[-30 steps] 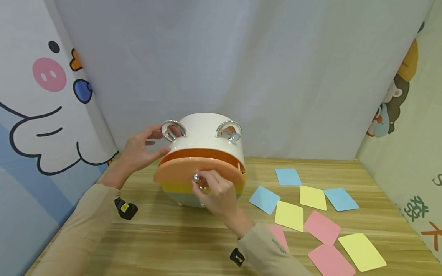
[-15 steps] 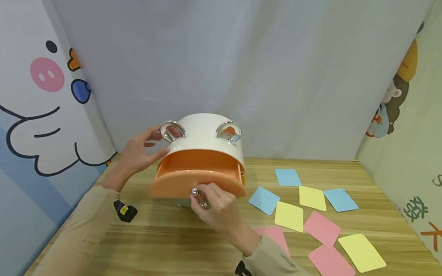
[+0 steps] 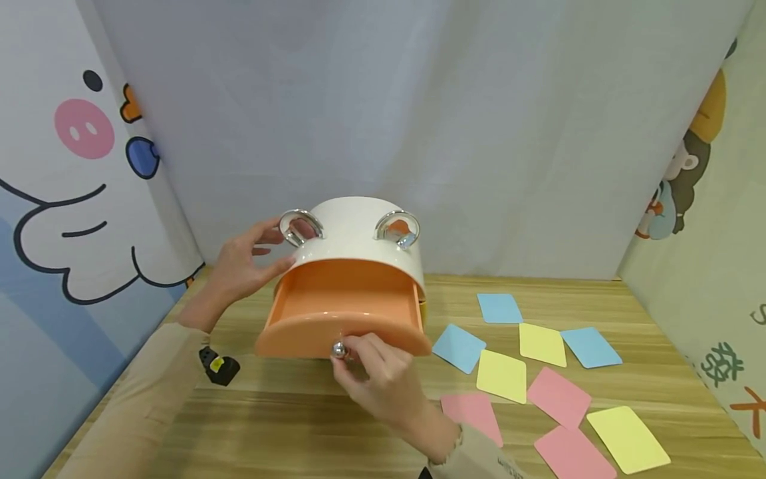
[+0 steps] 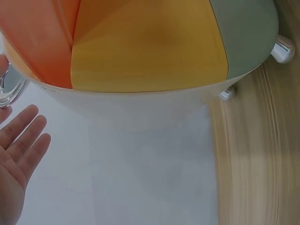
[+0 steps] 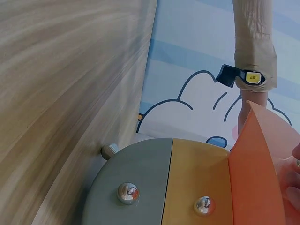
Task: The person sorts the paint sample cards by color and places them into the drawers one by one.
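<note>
A small rounded drawer cabinet (image 3: 356, 223) with a white shell stands on the wooden table. Its orange top drawer (image 3: 296, 338) is pulled well out, and no object shows inside. My right hand (image 3: 385, 382) pinches that drawer's silver knob (image 3: 339, 349) between thumb and fingers. At the cabinet's left side, my left hand (image 3: 244, 263) rests with its thumb on the front edge and its index finger at the left chrome ring (image 3: 319, 229); the other fingers are extended. Below, the yellow drawer (image 5: 197, 173) and grey-green drawer (image 5: 143, 171) are closed, as the right wrist view shows.
Several blue, yellow and pink paper cards (image 3: 501, 376) lie spread on the table (image 3: 269, 426) to the right. A grey-white curtain (image 3: 479, 133) hangs behind. Panels with cartoon prints (image 3: 84, 130) stand at both sides.
The orange drawer has slid toward me, from slightly out to well out, as my right hand drew its knob forward and down. My left hand has stayed in place.
</note>
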`<state>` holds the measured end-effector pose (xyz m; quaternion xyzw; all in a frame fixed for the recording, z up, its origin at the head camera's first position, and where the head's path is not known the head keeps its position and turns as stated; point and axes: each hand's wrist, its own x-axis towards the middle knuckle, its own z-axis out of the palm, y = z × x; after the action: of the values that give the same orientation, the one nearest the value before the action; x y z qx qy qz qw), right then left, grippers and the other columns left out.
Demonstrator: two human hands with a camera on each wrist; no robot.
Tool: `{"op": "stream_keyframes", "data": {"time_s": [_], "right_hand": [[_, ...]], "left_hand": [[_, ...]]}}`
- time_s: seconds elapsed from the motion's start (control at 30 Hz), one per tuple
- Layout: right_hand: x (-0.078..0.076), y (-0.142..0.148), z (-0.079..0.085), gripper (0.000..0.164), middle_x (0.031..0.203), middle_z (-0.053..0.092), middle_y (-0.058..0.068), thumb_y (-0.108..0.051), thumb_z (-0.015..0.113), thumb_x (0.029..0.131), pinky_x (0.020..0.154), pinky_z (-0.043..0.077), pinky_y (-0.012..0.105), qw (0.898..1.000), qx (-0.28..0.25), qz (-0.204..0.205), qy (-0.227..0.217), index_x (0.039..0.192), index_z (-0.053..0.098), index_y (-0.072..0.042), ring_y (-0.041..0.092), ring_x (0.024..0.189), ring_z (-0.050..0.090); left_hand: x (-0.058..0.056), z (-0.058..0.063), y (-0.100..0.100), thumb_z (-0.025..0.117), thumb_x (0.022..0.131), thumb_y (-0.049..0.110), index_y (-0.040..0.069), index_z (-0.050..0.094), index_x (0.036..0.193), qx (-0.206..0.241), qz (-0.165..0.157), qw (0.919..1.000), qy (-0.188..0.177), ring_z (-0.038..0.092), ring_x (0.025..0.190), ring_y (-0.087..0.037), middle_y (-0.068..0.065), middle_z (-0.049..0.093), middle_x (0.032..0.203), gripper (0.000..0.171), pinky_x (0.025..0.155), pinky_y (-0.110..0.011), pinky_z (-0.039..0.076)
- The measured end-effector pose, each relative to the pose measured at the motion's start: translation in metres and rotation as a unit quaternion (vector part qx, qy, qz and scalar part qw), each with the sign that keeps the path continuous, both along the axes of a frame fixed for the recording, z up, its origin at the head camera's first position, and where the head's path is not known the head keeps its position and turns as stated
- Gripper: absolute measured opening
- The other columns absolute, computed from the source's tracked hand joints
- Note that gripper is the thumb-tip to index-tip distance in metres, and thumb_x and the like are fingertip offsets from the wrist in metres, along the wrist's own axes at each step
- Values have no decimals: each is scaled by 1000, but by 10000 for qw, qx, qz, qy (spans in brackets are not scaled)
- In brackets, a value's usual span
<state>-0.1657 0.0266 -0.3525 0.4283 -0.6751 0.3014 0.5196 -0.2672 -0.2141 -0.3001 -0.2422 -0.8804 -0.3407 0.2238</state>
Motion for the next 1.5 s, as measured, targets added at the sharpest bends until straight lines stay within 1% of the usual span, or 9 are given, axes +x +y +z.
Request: {"op": "stream_keyframes", "data": {"time_s": [0.2,0.37,0.57,0.87,1.07,1.13,1.27,1.4,1.5], "right_hand": [[1,0,-1,10,71,62,1,-9,56,82,59,46,5,10000,0,-10,14,83,63,-2,5,58,58],[2,0,-2,9,71,62,1,-9,56,82,59,46,5,10000,41,-33,16,82,63,-2,4,58,58],[3,1,-3,11,71,63,2,-10,56,84,62,47,7,10000,79,33,28,83,63,-1,6,60,60],[6,4,-1,15,74,65,4,-12,58,85,64,49,9,9998,83,100,126,88,64,2,9,63,61],[14,10,9,21,70,63,1,-20,60,85,57,46,8,9999,-9,78,-85,91,64,0,6,57,56],[17,13,14,23,68,62,1,-22,61,84,56,45,10,9999,-57,-16,-110,90,64,-1,6,54,53],[19,25,26,25,68,61,3,-24,62,83,54,48,14,9997,-205,-17,-158,88,64,1,9,53,54],[16,43,35,28,68,61,6,-25,62,82,51,49,17,9988,-384,30,-305,87,63,3,13,54,56],[10,61,39,31,67,61,6,-28,63,82,49,49,18,9977,-400,-44,-537,88,63,3,14,53,56]], "left_hand": [[0,0,0,69,80,20,2,43,132,-13,-7,10000,43,58,99,-35,-22,60,108,60,81,-50,49],[0,0,0,68,80,19,2,43,132,11,-29,10000,-11,57,100,-35,-23,59,109,60,82,-51,48],[0,1,1,68,81,19,2,43,132,12,-14,10000,-45,57,101,-37,-22,59,109,60,82,-51,48],[0,1,0,68,81,19,1,44,131,-13,-22,10000,50,57,100,-36,-22,60,108,59,81,-50,49],[-1,-1,-1,69,80,19,1,44,130,-26,-53,9999,107,57,99,-35,-21,60,107,58,80,-50,49],[0,0,-2,68,81,20,1,44,131,-64,-54,9999,95,57,99,-36,-22,60,108,59,80,-50,49],[1,0,-3,68,81,21,1,43,131,-117,-36,9999,78,57,100,-35,-22,60,109,59,80,-50,49],[2,-1,-3,68,81,22,2,42,132,-183,-25,9998,58,57,101,-35,-21,59,110,61,82,-50,48],[1,0,-2,68,81,22,1,41,133,-213,-31,9998,34,56,101,-35,-21,59,111,62,83,-50,48]]}}
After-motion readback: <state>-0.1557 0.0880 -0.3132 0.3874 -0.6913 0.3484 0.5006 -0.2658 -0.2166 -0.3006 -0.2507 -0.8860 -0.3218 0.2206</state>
